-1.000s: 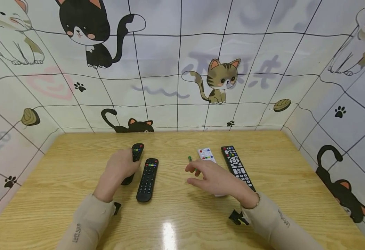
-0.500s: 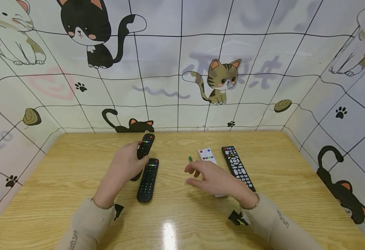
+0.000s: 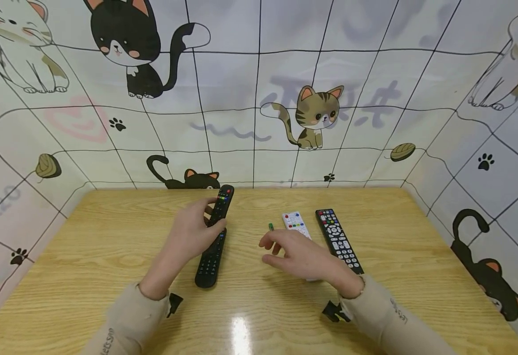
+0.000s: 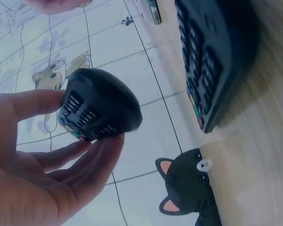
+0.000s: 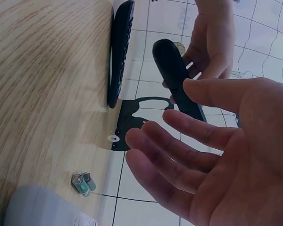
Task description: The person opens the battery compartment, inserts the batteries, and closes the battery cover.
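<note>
In the head view my left hand grips a black remote control between thumb and fingers. The left wrist view shows this held remote raised off the table, its end towards the camera. A second black remote lies on the table beneath it, partly covered by the left hand. My right hand, fingers loosely bent and nothing in them, hovers over a white remote and hides much of it. Two green batteries sit on the table beside the white remote, seen in the right wrist view.
A long black remote with white buttons lies right of the white one, its lower end near the right wrist. Walls with printed cats enclose the wooden table at the back and sides.
My left hand has lifted the black remote off the table and carried it to the right, over the second black remote. The right hand has stayed almost in place.
</note>
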`<state>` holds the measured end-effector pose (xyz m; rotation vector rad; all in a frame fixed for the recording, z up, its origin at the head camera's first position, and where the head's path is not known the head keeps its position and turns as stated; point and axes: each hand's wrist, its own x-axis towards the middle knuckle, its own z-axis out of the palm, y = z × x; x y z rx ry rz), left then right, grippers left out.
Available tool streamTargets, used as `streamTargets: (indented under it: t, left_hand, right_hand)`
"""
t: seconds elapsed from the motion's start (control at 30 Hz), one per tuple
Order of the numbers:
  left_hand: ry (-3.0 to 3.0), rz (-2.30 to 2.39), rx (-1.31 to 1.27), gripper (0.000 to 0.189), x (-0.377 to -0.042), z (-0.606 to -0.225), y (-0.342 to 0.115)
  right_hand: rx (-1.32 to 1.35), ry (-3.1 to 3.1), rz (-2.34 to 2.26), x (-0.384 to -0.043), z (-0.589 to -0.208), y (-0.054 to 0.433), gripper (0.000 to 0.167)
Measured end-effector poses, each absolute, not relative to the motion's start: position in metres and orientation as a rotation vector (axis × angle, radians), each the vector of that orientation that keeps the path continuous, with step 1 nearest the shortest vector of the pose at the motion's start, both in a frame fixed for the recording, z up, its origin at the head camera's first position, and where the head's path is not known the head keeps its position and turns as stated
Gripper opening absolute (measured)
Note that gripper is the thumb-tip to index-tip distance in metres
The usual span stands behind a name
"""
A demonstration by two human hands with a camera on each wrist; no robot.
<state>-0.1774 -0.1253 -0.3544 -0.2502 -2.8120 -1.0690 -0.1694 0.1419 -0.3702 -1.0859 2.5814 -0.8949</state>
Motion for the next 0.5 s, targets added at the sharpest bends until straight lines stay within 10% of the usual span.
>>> streamTargets:
  t: [0.5]
  left_hand:
    - [-2.686,-1.523,-0.306,0.064,-0.174,-0.361,-0.113]
  right_hand:
    - [-1.098,2.577,-1.006,-0.170,-0.371,0.134,0.022]
